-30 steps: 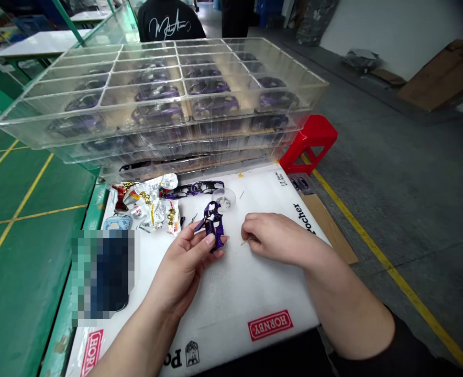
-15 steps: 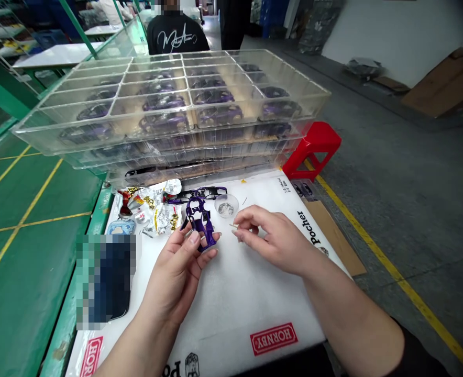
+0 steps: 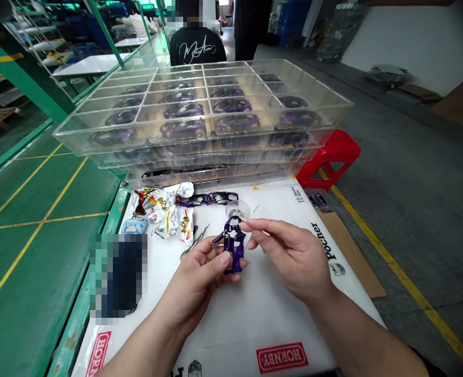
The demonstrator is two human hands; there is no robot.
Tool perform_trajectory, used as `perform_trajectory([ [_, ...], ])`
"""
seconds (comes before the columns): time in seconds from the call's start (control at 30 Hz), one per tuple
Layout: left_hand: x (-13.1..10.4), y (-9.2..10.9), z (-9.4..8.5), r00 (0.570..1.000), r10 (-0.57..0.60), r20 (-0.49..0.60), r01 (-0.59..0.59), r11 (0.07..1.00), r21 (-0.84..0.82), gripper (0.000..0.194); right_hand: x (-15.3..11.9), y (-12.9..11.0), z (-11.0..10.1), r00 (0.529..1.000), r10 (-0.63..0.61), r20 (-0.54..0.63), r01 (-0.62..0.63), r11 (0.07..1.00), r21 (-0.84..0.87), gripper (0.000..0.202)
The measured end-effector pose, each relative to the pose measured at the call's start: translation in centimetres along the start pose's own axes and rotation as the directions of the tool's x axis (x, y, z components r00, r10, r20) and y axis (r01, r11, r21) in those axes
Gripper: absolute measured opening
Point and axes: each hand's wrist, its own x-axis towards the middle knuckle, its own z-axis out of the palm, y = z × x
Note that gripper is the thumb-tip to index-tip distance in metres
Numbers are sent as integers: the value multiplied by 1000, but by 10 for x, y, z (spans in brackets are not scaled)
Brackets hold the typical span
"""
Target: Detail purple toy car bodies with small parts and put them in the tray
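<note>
On the bench (image 3: 251, 317) I read red HORNBY labels (image 3: 282, 357) by the near edge, black Pocher lettering (image 3: 320, 241) along the right. Above its middle, my left hand (image 3: 204, 272) grips a purple car shell (image 3: 238, 253), probably light, stiff, thin-barred, best held by its sides. My right hand (image 3: 298, 256) pinches a thin stick (image 3: 266, 233) beside it.

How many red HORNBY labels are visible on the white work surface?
2: the first label is at the bottom, right of centre; the second label is at the lower left. More may be hidden under the stacked trays.
</note>
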Motion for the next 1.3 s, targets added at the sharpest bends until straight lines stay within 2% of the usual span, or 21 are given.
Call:
perform_trajectory([
  [0.13,-1,-2,-1,1000,-23,11,23,999,29,53,3,-3,-2,988,-152,-30,151,988,-39,26],
  [0.2,-1,-2,-2,1000,-27,6,26,999,29,54,5,-4,-3,982,-184,-44,181,981,-66,29],
  [0.4,-1,-4,-1,999,-26,18,25,999,33,53,5,-6,0,983,-176,-45,170,979,-117,37],
  [0.63,-1,-10,1,998,-40,47,38,999,38,50,8,-6,0,966,-258,32,259,956,-137,20],
  [0.87,0,-13,0,998,-31,57,29,999,29,48,10,-3,0,948,-305,93,317,933,-169,15],
  [1.07,2,-15,1,998,-45,34,44,999,23,56,10,-4,1,962,-266,66,274,930,-246,23],
  [1.3,4,-14,-1,999,-33,37,33,999,5,53,11,-3,-1,948,-282,148,307,932,-193,30],
])
